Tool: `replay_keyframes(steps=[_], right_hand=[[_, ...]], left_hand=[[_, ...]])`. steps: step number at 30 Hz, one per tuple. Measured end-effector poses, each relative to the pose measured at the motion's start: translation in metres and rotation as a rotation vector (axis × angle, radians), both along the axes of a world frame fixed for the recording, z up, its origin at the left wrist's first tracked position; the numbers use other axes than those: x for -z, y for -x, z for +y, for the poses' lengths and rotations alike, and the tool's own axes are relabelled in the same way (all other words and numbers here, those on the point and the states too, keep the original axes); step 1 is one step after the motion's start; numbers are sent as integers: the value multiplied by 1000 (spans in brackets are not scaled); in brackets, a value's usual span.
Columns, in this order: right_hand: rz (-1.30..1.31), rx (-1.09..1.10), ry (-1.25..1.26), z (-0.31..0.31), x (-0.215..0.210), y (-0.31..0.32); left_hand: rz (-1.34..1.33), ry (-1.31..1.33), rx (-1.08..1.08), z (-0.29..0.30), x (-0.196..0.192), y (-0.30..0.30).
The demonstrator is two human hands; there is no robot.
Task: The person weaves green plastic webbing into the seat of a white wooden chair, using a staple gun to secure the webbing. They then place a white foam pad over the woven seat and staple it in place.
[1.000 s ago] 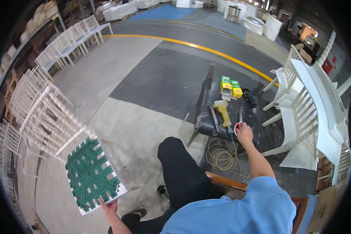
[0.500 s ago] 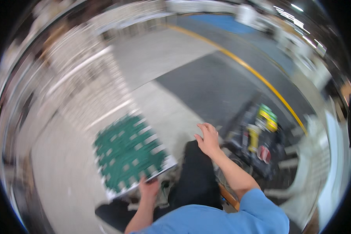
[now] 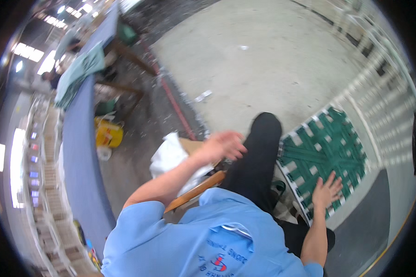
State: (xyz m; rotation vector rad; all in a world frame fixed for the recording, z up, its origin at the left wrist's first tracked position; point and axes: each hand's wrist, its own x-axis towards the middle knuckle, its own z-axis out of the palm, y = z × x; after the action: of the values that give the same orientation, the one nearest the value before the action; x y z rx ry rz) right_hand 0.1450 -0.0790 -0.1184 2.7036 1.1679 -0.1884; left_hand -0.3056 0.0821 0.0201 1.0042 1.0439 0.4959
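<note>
A white-framed panel with green woven webbing [image 3: 305, 157] leans near my knees on the right. My right hand [image 3: 327, 191] rests on the webbing near its close side, fingers spread and gripping nothing. In the air beside my dark trouser knee is my left hand [image 3: 224, 144], slightly blurred, its fingers apart and nothing in them. A white slatted piece [image 3: 395, 121] stands just past the panel's far right side. Whether the two are joined, I cannot tell.
A long blue-covered table [image 3: 81, 152] runs along the left, with pale green cloth [image 3: 76, 81] draped over it. By it sits a yellow bucket [image 3: 110, 134]. White crumpled material [image 3: 164, 159] and a wooden bar [image 3: 185, 196] lie close on my left. White slatted frames [image 3: 41, 198] line the far left.
The view has swung round to my left, putting the webbed panel on the right. My left hand has let go of the panel's edge and lifted away; my right hand has come onto the webbing.
</note>
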Motion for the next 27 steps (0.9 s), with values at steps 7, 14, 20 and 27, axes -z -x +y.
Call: replay_keyframes(steps=[7,14,20,27], right_hand=[[-42,-34,-6,4,14,2],[31,-107,-25,4,9,-6],[257,-210,-2,10,-15,-20],[260,-303,71,15,-19,-19]], left_hand=[[829,22,-849,-14,22,286],[1310,209,-400,-109,164,309],[1380,489,-78,-145,223,297],[1503,729,-330,-186,258,287]])
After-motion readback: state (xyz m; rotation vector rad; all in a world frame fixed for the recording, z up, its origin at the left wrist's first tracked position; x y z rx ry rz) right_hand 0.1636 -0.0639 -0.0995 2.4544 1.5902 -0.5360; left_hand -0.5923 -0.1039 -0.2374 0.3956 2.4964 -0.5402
